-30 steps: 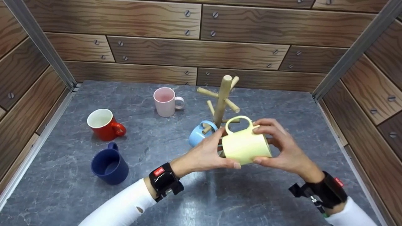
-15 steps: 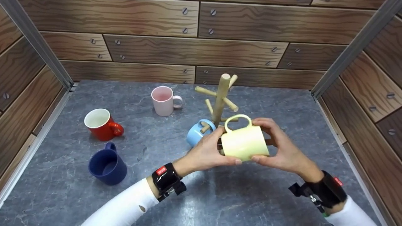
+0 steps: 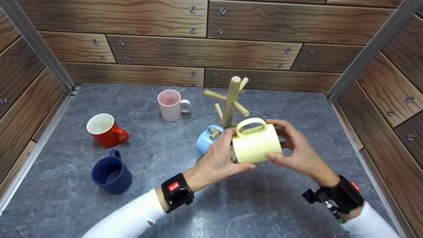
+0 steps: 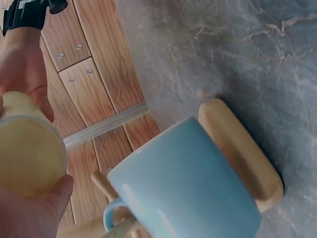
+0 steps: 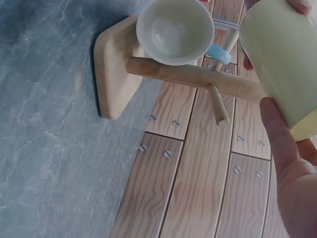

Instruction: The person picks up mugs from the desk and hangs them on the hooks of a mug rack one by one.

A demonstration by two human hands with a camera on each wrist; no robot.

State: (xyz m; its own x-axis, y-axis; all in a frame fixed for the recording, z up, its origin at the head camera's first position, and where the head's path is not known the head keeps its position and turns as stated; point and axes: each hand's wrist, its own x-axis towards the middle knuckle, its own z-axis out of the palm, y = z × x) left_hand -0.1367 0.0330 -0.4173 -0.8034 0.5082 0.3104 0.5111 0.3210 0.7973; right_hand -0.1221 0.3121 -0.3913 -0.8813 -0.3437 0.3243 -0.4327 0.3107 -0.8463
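Both hands hold a pale yellow mug [image 3: 257,145] on its side, in front of a wooden mug tree [image 3: 231,102]. Its handle is uppermost, and its mouth faces the left hand, as the left wrist view shows. My left hand [image 3: 216,162] grips the mouth end, thumb along the lower side; its other fingers are mostly hidden. My right hand [image 3: 299,153] pinches the other end between thumb and fingers. Left of the yellow mug, a light blue mug [image 4: 183,183] hangs by its handle on a low peg, close over the tree's wooden base [image 5: 111,69].
A pink mug [image 3: 169,110] stands upright left of the tree. Farther left stand a red mug [image 3: 107,135] with a white inside and a dark blue mug [image 3: 112,175]. Bare pegs [image 3: 214,95] stick out from the upper post. Wood-patterned walls [image 3: 158,53] enclose the grey tabletop [image 3: 148,211].
The yellow mug has risen slightly and rolled so its handle tips toward the head camera. Both hands moved with it and kept hold. The head view shifted a little; the other mugs stayed put.
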